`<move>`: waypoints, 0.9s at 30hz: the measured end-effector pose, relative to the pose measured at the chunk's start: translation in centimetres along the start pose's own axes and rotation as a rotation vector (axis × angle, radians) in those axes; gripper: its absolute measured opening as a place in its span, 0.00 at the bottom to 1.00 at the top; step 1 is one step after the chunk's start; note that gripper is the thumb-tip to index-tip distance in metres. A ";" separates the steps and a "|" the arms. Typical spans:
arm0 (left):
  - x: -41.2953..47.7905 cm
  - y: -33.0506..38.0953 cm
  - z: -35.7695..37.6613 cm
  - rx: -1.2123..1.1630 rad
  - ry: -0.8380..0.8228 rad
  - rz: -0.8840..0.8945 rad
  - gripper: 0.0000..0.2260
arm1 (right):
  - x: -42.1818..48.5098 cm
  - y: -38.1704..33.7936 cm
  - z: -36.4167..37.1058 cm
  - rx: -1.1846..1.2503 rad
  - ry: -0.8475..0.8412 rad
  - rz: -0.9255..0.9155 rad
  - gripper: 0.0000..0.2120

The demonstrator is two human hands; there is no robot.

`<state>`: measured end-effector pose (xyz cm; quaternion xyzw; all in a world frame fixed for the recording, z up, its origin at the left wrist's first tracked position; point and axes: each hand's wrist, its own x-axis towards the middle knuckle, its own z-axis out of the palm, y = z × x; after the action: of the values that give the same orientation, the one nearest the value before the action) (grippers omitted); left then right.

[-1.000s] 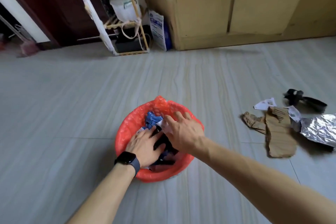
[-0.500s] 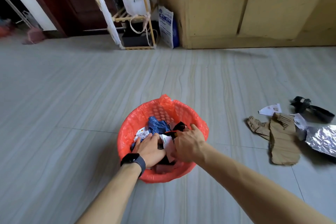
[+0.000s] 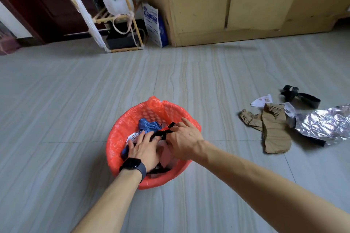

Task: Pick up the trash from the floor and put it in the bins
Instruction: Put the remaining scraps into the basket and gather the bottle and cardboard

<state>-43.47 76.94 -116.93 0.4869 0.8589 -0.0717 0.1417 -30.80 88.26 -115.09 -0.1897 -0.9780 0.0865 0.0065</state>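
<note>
Fingers of my right hand (image 3: pixel 182 138) pinch one end of the black scrap (image 3: pixel 161 134), probably limp and light; my left hand (image 3: pixel 145 149), fingers straight, presses the trash (image 3: pixel 166 154) beneath them.

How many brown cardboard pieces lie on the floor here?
2. A small crumpled brown cardboard scrap lies right of the orange-lined bin; a larger flat brown cardboard piece lies just right of it, beside the crinkled silver foil bag, which may hide more.

Pale grey streaked floor tiles (image 3: pixel 75 100) catching soft daylight, yellowish wooden cabinet (image 3: pixel 227 2) along the back wall, bamboo rack (image 3: pixel 117 19) just left of it, dark red-brown door (image 3: pixel 37 2) far left
</note>
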 end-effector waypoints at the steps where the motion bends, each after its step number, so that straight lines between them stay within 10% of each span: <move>1: 0.1 0.1 -0.2 0.026 0.031 -0.018 0.22 | -0.2 0.0 -0.4 0.022 0.044 -0.016 0.25; 5: 0.3 1.6 -2.2 0.063 0.333 -0.133 0.20 | -1.5 1.6 -1.6 0.175 0.227 -0.017 0.09; 12: 2.0 9.2 -7.3 -0.007 0.584 0.071 0.13 | -9.8 8.9 -0.6 0.476 0.310 0.241 0.13; 27: 1.6 39.8 5.1 -0.048 -0.035 0.659 0.17 | -39.6 27.6 8.8 0.421 0.185 1.257 0.23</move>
<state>-9.21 97.44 -121.70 0.7337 0.6541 -0.0101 0.1837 15.80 97.25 -127.72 -0.7248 -0.6391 0.2461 0.0756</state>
